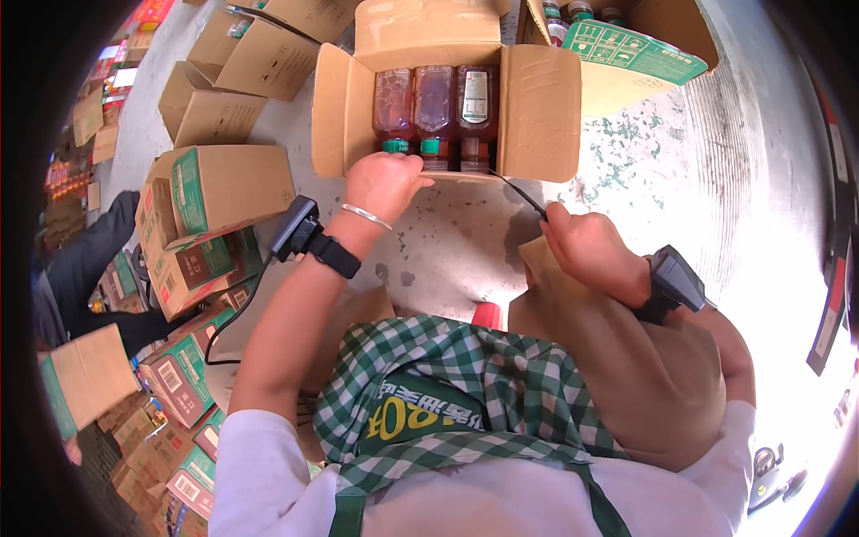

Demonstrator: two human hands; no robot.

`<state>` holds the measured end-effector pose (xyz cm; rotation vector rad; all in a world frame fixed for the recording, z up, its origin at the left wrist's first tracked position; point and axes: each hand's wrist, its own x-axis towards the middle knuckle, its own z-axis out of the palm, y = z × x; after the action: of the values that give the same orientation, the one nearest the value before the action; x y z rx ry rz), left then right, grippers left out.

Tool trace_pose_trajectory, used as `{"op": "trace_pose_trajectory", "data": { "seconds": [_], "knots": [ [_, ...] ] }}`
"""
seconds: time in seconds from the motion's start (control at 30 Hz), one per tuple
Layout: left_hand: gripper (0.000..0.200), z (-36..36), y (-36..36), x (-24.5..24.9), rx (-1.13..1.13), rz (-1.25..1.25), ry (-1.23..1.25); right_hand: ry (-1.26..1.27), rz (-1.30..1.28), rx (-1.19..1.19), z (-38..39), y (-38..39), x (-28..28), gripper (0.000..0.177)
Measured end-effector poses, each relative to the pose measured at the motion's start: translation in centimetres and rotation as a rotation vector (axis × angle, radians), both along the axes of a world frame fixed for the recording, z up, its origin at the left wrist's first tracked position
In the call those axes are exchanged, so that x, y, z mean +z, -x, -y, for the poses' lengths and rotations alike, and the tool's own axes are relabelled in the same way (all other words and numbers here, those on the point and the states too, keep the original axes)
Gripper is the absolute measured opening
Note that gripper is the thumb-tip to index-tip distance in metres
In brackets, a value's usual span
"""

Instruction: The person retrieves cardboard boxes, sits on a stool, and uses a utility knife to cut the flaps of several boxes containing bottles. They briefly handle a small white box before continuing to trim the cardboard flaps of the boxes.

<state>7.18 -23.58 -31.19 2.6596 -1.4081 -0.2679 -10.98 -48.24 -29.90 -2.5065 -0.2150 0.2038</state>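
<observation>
An opened cardboard carton (pixel 540 112) has its flaps spread, and in it lie three clear bottles of reddish-brown liquid, among them a bottle with a white label (pixel 476 97). At the carton's near edge is my left hand (pixel 385 183), fingers curled over the rim in front of the left bottle (pixel 394 98), thumb pointing right. My right hand (pixel 586 246) is closed around the lower end of a thin black stick-like tool (pixel 519 195). The tool's far end reaches the carton's near right corner.
A second open carton (pixel 635 54) with bottles stands at the back right. Several opened cartons (pixel 246 58) and a stack of boxes (pixel 237 183) fill the left side. A person's dark-clothed leg (pixel 98 259) shows at far left. The concrete floor (pixel 644 170) lies around the carton.
</observation>
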Motion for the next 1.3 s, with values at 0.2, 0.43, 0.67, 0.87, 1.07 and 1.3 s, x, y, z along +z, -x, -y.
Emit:
{"op": "trace_pose_trajectory", "data": {
  "seconds": [0.2, 0.43, 0.67, 0.87, 1.07, 1.3],
  "knots": [
    [0.026, 0.4, 3.0, -0.4, 0.120, 0.134, 0.145, 0.107, 0.005, 0.024, 0.2, -0.3, -0.2, 0.015],
    [0.022, 0.2, 3.3, -0.6, 0.115, 0.157, 0.221, 0.077, 0.076, 0.027, 0.5, 0.2, -2.6, 0.014],
    [0.019, 0.2, 3.5, -0.3, 0.129, 0.155, 0.242, 0.132, 0.019, 0.013, 0.4, 0.6, -5.5, 0.015],
    [0.016, 0.1, 3.6, -0.4, 0.141, 0.163, 0.237, 0.119, -0.071, 0.002, 0.3, 0.3, -6.4, 0.015],
    [0.018, -0.1, 4.0, -0.3, 0.242, 0.120, 0.150, 0.086, -0.136, 0.016, 1.2, 1.3, -6.0, 0.011],
    [0.019, 5.7, 5.8, 0.1, 0.605, -0.064, 0.116, -0.265, -0.040, -0.611, 4.6, 1.9, -2.6, 0.022]
  ]
}}
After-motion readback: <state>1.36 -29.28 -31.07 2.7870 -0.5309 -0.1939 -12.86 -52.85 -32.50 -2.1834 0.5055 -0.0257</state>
